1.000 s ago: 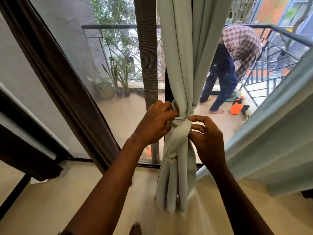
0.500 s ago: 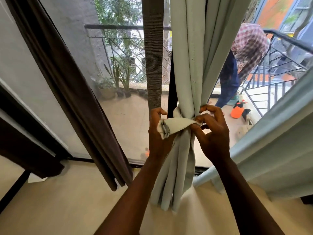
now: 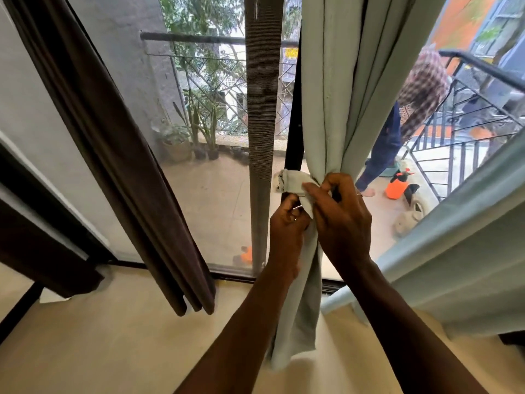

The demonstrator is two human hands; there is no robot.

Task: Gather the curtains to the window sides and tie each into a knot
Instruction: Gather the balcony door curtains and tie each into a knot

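A pale green curtain (image 3: 338, 89) hangs gathered in front of the window's middle post. A band of the same cloth (image 3: 292, 182) wraps around it at waist height, its free end sticking out to the left. My left hand (image 3: 287, 227) grips the curtain just below the band. My right hand (image 3: 341, 220) pinches the band and the bunched cloth from the right. Below my hands the curtain's tail (image 3: 298, 322) hangs loose. A dark brown curtain (image 3: 119, 155) hangs slanted at the left, untied.
A second pale green curtain panel (image 3: 466, 251) stretches across the right. Behind the glass is a balcony with potted plants (image 3: 187, 137), a railing (image 3: 466, 120), an orange spray bottle (image 3: 396, 184) and a person bending over (image 3: 409, 109). Beige floor lies below.
The cloth band's end was pulled out to the left of the bundle. My left hand dropped below the band and my right hand closed over the wrap. The view shifted slightly right.
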